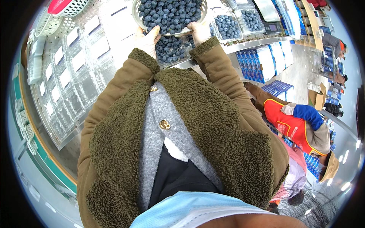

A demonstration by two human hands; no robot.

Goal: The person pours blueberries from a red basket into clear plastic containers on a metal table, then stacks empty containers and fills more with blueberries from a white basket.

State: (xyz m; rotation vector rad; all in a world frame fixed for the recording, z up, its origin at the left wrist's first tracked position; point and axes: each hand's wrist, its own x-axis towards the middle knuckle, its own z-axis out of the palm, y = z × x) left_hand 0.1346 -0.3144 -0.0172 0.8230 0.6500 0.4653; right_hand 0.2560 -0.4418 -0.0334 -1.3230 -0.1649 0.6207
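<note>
A round white plastic basket (206, 12) full of blueberries (169, 14) is at the top middle of the view. My left hand (148, 38) grips its near left rim, the thumb lying at the edge of the fruit. At the near right rim, my right hand (200, 32) holds on with its thumb over the edge. Below the basket, close to the table edge, stands a clear plastic punnet (170, 50) filled with blueberries, partly hidden by the basket and my left hand. Another filled punnet (227, 27) lies to the right of my right hand.
Many clear plastic punnets with white labels (78, 60) cover the table's left side. White baskets (51, 24) and a red bowl (60, 5) stand top left. A digital scale (272, 28) sits right. Blue cartons (251, 64) are stacked beyond the edge. A person in a red apron (285, 122) stands at right.
</note>
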